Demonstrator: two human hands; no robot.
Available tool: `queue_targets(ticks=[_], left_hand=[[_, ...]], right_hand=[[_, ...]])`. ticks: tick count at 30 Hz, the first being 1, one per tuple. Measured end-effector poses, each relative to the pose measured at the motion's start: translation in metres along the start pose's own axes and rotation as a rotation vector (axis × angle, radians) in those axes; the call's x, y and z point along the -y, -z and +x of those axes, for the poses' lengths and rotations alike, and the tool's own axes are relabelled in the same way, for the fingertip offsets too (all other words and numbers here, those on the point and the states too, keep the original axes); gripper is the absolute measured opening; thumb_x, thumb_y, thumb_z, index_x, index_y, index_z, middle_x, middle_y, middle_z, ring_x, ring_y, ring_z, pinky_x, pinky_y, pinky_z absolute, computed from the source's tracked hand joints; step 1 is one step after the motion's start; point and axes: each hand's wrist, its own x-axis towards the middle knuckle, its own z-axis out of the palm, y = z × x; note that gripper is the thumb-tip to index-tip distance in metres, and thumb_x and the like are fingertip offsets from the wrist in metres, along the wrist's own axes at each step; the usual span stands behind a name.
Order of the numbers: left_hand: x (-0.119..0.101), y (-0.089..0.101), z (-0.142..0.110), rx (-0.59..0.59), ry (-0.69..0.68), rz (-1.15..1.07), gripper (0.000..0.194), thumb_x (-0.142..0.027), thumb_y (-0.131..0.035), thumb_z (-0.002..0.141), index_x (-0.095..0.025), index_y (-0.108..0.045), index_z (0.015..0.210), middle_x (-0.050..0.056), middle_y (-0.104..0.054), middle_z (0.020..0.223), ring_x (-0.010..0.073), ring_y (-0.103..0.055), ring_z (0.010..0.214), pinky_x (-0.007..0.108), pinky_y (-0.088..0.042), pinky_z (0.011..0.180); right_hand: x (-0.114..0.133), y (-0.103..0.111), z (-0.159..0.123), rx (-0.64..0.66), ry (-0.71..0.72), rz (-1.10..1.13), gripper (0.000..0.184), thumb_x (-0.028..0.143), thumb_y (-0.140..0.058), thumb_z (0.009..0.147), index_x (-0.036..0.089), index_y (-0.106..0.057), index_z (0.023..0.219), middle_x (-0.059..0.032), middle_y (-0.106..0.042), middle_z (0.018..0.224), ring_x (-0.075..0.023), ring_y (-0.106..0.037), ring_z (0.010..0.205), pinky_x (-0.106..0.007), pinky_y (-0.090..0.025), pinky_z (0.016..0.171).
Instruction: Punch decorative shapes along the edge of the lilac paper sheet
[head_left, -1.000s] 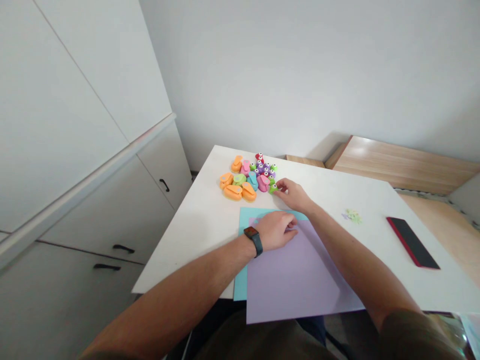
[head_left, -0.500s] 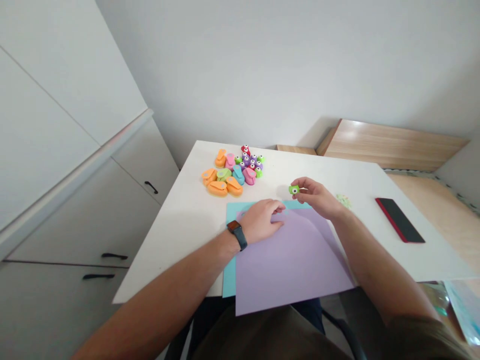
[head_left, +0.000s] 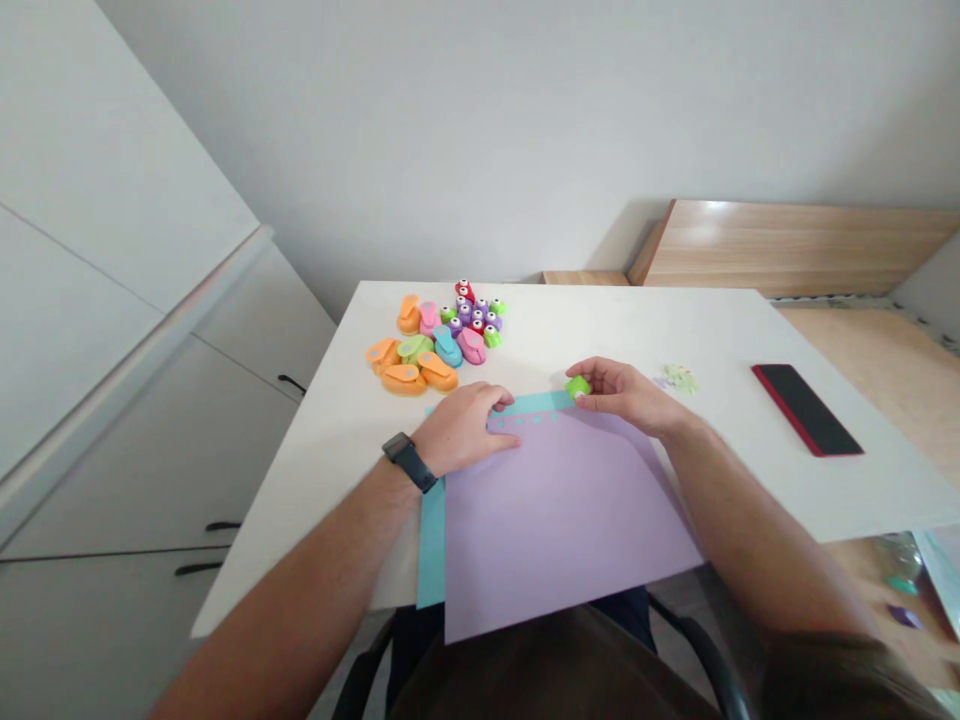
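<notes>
Okay, my right hand (head_left: 622,395) is pinching the green paper punch (head_left: 577,387), my left hand (head_left: 461,430) lies flat and open on the purple sheet (head_left: 562,530), a short row of small holes (head_left: 525,420) is done along its top edge, and the rest is unmarked.

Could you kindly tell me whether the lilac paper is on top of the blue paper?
Yes: the lilac paper covers most of the blue paper, whose edges show beyond it.

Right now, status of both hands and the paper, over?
Right hand holding small green craft punch; left hand resting on lilac sheet over turquoise sheet; punch pile beyond the paper.
</notes>
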Motion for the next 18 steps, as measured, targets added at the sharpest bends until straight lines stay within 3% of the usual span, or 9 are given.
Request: queue_targets(ticks=[11,18], left_hand=[[-0.004,-0.003,0.001,0.014,0.026,-0.043,0.027,-0.040,-0.079,0.079,-0.018,-0.069,0.092,0.003,-0.067,0.089,0.0186,-0.063,0.082,0.031,-0.048,0.074],[-0.007,-0.002,0.002,-0.014,0.010,-0.022,0.021,-0.040,-0.070,0.087,-0.019,-0.069,0.089,0.003,-0.069,0.087,0.0179,-0.062,0.081,0.030,-0.045,0.072]], right_hand=[[0.003,-0.001,-0.002,0.072,0.074,-0.431,0.035,0.030,-0.074,0.082,0.021,-0.069,0.116,-0.0019,-0.069,0.093,-0.0157,-0.060,0.078,-0.030,-0.049,0.072],[0.006,0.002,-0.004,0.017,0.141,-0.645,0.038,0.033,-0.070,0.086,0.024,-0.070,0.123,-0.0029,-0.072,0.103,-0.0188,-0.061,0.085,-0.033,-0.048,0.078]])
